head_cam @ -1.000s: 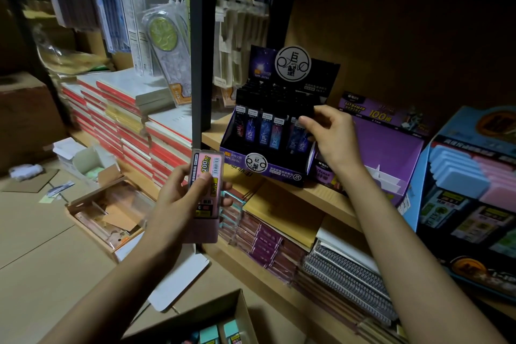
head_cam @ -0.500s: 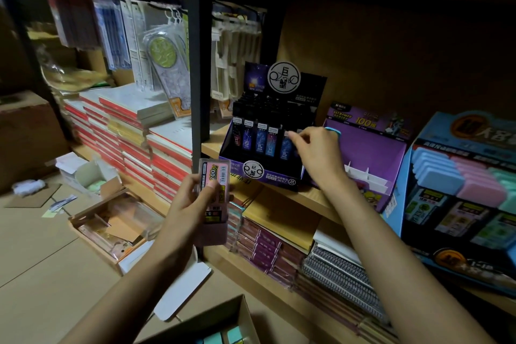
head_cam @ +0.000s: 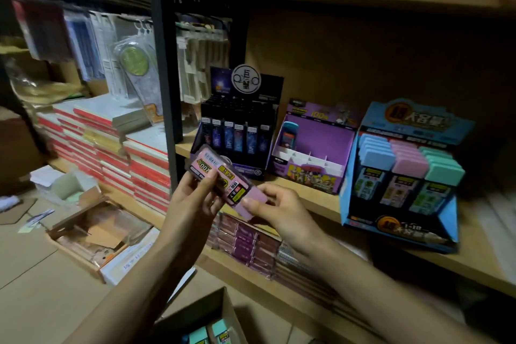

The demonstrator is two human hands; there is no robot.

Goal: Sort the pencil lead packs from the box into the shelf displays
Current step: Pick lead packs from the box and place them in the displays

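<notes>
The lead pack (head_cam: 220, 176) sits between the fingers (head_cam: 208, 180) of the left hand (head_cam: 192, 204) and the right hand (head_cam: 282, 212). Beyond the fingers, the left display (head_cam: 237, 131), middle display (head_cam: 312, 148) and right display (head_cam: 405, 176) line the shelf (head_cam: 307, 195). The box (head_cam: 206, 313) is below.

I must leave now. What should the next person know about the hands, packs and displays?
Left hand grips the upper end of the pink lead pack; right hand pinches its lower end. The pack is tilted, in no display yet.
Done: blue display holds blue, pink and teal rows; purple display holds one pack.
Left: place this pack, probably in the pink row; teal packs lie in the cardboard box.
</notes>
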